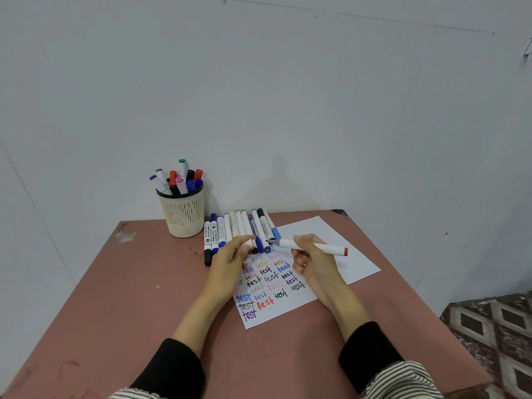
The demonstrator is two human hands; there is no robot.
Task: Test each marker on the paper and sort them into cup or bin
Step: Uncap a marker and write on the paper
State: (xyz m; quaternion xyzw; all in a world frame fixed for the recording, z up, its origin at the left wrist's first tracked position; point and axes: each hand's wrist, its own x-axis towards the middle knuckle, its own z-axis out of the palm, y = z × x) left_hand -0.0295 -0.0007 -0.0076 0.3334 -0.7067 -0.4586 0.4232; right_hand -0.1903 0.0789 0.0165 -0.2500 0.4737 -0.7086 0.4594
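The right hand (309,259) is pinching a white marker (312,246) over the paper (331,240); its dark tip is pointing to 9 o'clock and its red end to 3 o'clock. The left hand (230,262) is holding a small white cap (248,242) in its closed fingertips, just beside that tip. A row of markers (239,230) is lying at 12 o'clock from the hands; the cup (182,213), full of markers, is standing at 10 o'clock on the table (138,298).

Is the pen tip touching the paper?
Apart. The head view shows the pen lying level in the right hand, its tip above the paper.
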